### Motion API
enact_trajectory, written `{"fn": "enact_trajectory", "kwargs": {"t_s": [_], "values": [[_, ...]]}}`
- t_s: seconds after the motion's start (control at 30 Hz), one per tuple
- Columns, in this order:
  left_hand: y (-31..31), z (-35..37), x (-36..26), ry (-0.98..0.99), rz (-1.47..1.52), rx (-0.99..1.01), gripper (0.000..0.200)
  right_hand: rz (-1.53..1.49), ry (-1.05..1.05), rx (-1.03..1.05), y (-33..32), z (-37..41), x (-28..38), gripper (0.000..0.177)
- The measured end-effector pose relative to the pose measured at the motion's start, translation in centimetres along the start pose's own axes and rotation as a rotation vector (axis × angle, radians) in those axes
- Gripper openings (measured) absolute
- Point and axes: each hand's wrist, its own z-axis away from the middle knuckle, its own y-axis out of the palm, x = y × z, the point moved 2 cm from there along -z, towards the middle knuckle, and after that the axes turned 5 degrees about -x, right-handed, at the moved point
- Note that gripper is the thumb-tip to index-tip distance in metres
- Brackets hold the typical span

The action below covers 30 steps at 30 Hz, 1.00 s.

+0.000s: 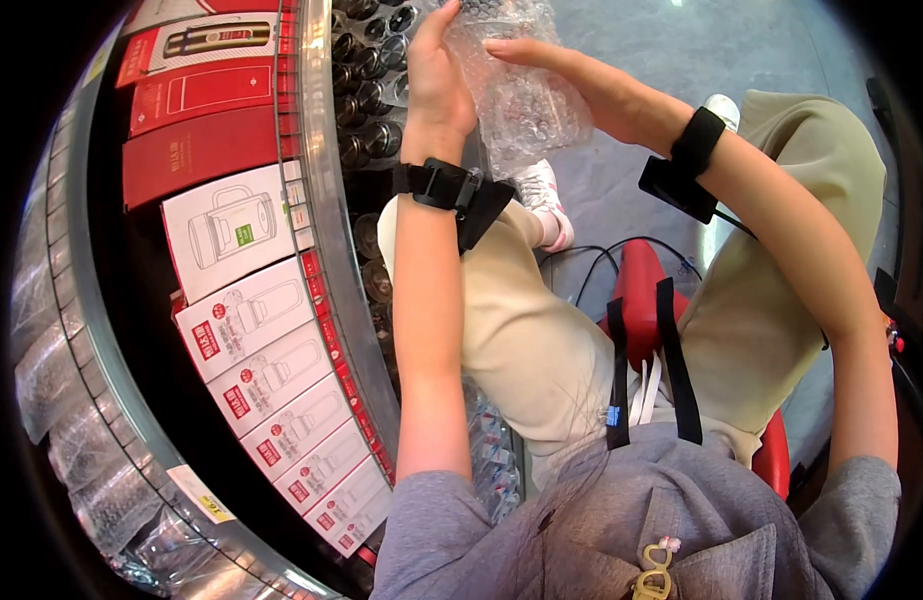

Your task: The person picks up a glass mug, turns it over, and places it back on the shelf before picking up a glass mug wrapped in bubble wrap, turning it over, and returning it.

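A shelf [327, 215] stacked with boxes [237, 225] curves along the left. The person sits on a red stool [642, 285]. Above the knees, the left hand [437, 80] grips a bubble wrap bundle [532, 110]. The right hand [572, 75] lies flat against it, fingers straight.

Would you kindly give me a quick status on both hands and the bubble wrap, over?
Left hand gripping bubble wrap at its side. Right hand laid flat across it, fingers extended. Glass cups racked close beside left hand.
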Motion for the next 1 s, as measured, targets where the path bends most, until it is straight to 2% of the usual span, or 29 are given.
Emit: {"fn": "enact_trajectory", "kwargs": {"t_s": [0.03, 0.33, 0.43, 0.77, 0.87, 1.0], "values": [[0.1, 0.0, 0.0, -0.005, 0.004, 0.014, 0.040, 0.039, -0.050, 0.001, 0.0, 0.1, 0.0, 0.048], [-0.1, -0.2, 0.3, -0.064, 0.012, -0.007, 0.043, 0.060, 0.155, -0.036, 0.5, -0.3, 0.0, 0.046], [-0.1, -0.2, 0.4, -0.067, 0.025, -0.011, 0.045, 0.146, 0.078, -0.053, 0.6, -0.2, 0.1, 0.046], [-0.9, -0.8, 0.9, -0.085, -0.031, -0.020, 0.044, 0.093, 0.152, -0.027, 0.5, -0.3, 0.0, 0.046], [-0.9, -0.8, 1.0, -0.053, -0.061, -0.036, 0.041, 0.086, 0.141, -0.028, 0.5, -0.2, 0.0, 0.047], [-0.6, -0.5, 0.8, 0.085, -0.188, -0.048, 0.040, 0.075, 0.127, -0.028, 0.3, -0.2, -0.1, 0.047]]}}
